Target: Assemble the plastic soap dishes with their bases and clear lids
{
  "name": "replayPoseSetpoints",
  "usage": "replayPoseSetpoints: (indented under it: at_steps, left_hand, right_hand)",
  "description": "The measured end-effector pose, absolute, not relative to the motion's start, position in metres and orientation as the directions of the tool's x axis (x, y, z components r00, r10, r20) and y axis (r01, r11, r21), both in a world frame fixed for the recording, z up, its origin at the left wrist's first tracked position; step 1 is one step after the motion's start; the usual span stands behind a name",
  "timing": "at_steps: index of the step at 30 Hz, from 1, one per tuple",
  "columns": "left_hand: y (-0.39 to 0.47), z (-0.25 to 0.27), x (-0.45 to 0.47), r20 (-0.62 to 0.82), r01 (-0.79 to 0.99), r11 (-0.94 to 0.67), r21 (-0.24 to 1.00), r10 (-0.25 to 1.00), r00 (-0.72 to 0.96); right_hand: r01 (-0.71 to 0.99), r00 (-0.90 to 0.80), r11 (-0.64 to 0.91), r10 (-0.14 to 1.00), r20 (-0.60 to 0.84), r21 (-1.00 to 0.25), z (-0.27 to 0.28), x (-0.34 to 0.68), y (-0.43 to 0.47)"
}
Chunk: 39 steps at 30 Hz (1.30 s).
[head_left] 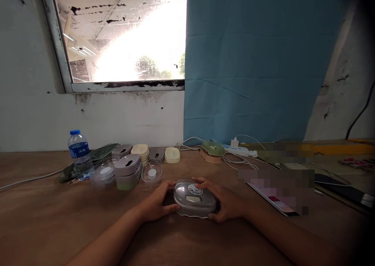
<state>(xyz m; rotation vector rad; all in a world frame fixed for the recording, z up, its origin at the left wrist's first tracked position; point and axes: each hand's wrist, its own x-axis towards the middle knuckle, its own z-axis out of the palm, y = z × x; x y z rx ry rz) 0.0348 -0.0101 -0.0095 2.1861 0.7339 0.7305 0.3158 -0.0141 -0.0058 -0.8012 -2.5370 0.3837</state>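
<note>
- Grey plastic, by the look of it: oval box (195,206), on the tabletop (172,242) between two bare hands; smoky see-through lid on top, wavy rim at the base.
- Sticker (195,189), round, pale, on the lid; a pale elongated inset (193,199) sits nearer the front.
- Left hand (156,203): curved about the box's left end, fingers at the far edge, thumb at the near edge, palm clear of the wall.
- Right hand (225,201): clasping the right end, fingertips reaching over the lid, thumb low near the wavy rim.
- Weight, judged: light, if thin-walled and hollow; contents cannot be told.
- Stiffness, judged: rigid shell, little give under a moderate squeeze.
- Surface, judged: glossy lid, likely slippery to dry fingers and prone to scratches; clear plastic may crack if dropped.
- Best hold, judged: both rounded ends, low on the grey base; a lift by the lid alone risks parting the two.
- Nearby, left: lidded two-tone containers (128,172), clear lids (105,174), water bottle (79,154).
- Behind, right: green oval box (212,147), beside white cables (241,160).
</note>
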Motion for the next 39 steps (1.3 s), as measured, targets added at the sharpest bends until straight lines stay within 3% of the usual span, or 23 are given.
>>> replayPoseSetpoints:
  at_steps: [6, 9, 13, 16, 21, 28, 35, 39]
  left_hand:
    - [-0.011, -0.009, 0.033, 0.276, 0.325, -0.616, 0.717, 0.68, 0.68]
    - [-0.013, -0.009, 0.036, 0.324, 0.392, -0.671, 0.63, 0.685, 0.652]
    - [-0.014, -0.01, 0.04, 0.36, 0.547, -0.688, 0.478, 0.721, 0.593]
    - [-0.015, -0.01, 0.041, 0.363, 0.605, -0.694, 0.39, 0.72, 0.592]
    - [-0.014, -0.01, 0.04, 0.377, 0.62, -0.702, 0.351, 0.712, 0.592]
    - [-0.015, -0.006, 0.041, 0.389, 0.612, -0.718, 0.331, 0.695, 0.605]
    - [-0.015, -0.006, 0.041, 0.388, 0.647, -0.682, 0.34, 0.729, 0.564]
    - [-0.014, -0.003, 0.042, 0.461, 0.664, -0.673, 0.327, 0.726, 0.51]
  right_hand:
    - [0.506, -0.716, 0.763, 0.632, 0.297, -0.403, 0.002, 0.314, -0.019]
    - [0.593, -0.668, 0.71, 0.697, 0.26, -0.379, 0.004, 0.313, -0.02]
    - [0.808, -0.422, 0.518, 0.842, 0.336, -0.282, -0.002, 0.307, -0.015]
    - [0.928, -0.237, 0.326, 0.89, 0.389, -0.18, -0.005, 0.304, -0.009]
    - [0.986, -0.166, 0.164, 0.914, 0.371, 0.037, -0.003, 0.3, 0.012]
    - [0.999, -0.042, 0.029, 0.926, 0.376, 0.04, -0.005, 0.286, 0.076]
    - [0.999, 0.027, -0.043, 0.927, 0.375, 0.033, 0.005, 0.275, 0.115]
    - [0.992, -0.122, 0.108, 0.916, 0.383, 0.059, 0.014, 0.241, 0.123]
